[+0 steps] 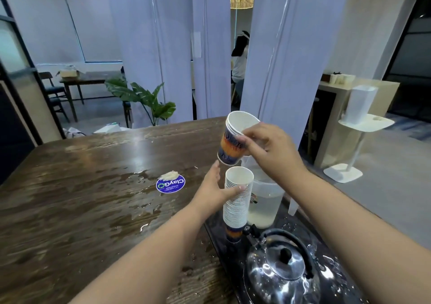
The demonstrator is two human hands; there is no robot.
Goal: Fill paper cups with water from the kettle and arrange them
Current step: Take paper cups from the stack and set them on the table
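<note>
A tall stack of white paper cups (236,201) stands upright on a dark tray (217,236) at the table's right side. My left hand (214,190) holds the stack near its top, thumb on the front. My right hand (268,147) pinches the rim of a few nested cups (234,140) with a blue and orange print, lifted and tilted just above the stack. A shiny steel kettle (282,271) with a black handle and knob sits on the tray in front of the stack, lid on.
A clear plastic pitcher (263,201) holding some water stands right behind the stack. Water puddles (137,201) spread over the dark wooden table (70,210), near a round blue sticker (170,184) with crumbs on it. The table's right edge runs past the tray.
</note>
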